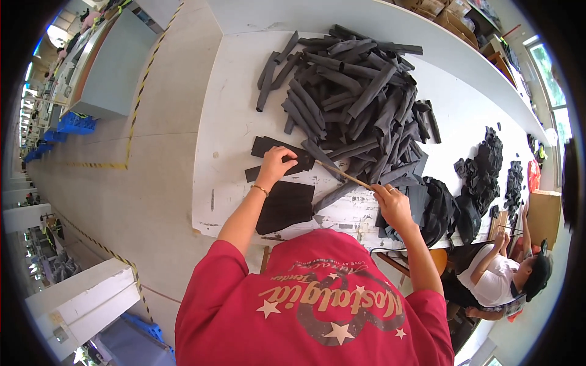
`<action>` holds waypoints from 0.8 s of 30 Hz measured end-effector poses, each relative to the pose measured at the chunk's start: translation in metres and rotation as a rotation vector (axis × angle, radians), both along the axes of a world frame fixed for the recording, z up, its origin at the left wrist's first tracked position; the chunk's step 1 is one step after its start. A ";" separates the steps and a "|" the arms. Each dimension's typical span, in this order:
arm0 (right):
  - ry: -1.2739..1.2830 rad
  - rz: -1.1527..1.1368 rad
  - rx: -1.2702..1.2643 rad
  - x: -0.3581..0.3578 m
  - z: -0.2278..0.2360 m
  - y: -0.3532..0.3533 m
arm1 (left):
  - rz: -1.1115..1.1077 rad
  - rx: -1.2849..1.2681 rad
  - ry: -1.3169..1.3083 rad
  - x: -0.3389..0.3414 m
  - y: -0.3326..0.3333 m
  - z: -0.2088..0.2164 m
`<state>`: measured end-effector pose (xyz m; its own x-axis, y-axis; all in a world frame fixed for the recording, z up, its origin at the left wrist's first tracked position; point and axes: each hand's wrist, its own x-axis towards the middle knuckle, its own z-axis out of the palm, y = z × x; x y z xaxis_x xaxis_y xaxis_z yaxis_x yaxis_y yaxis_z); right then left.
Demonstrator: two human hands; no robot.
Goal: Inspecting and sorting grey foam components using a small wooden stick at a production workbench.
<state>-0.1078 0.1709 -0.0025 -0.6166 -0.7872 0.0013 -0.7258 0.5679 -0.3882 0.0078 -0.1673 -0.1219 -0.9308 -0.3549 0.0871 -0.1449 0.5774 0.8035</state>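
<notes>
My right hand (392, 204) is closed around one end of a thin wooden stick (345, 174). The stick slants up and left across the table, its far tip at a dark fabric piece near my left hand. My left hand (278, 163) has its thumb and fingers pinched on a flat black fabric strip (303, 160); the fingertips partly cover the hold. Another black strip (261, 145) lies just beyond that hand. Close to my body rests a flat stack of black fabric (285, 206). A large heap of dark grey fabric tubes (354, 91) spreads beyond both hands.
The white table (229, 97) has a raised white panel (390, 21) along its far side. To the right lie bunched black fabric (439, 207) and more dark heaps (485, 165). A co-worker (497, 274) in a white top sits at the right. Blue baskets (78, 123) stand far left.
</notes>
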 end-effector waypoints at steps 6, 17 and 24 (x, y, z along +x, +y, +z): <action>0.040 0.063 0.012 -0.002 -0.004 -0.010 | -0.044 0.025 0.006 0.002 -0.001 0.026; -0.307 0.104 -0.328 0.023 -0.052 -0.075 | -0.143 -0.216 0.292 -0.002 0.061 0.119; -0.809 -0.096 -0.400 0.071 -0.043 -0.093 | 0.309 1.985 0.386 0.020 0.079 0.054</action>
<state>-0.0363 0.0780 -0.0452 -0.6109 -0.7664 -0.1985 -0.1019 0.3248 -0.9403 0.0280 -0.0885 -0.0683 -0.8653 -0.3012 -0.4006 0.2506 -0.9522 0.1747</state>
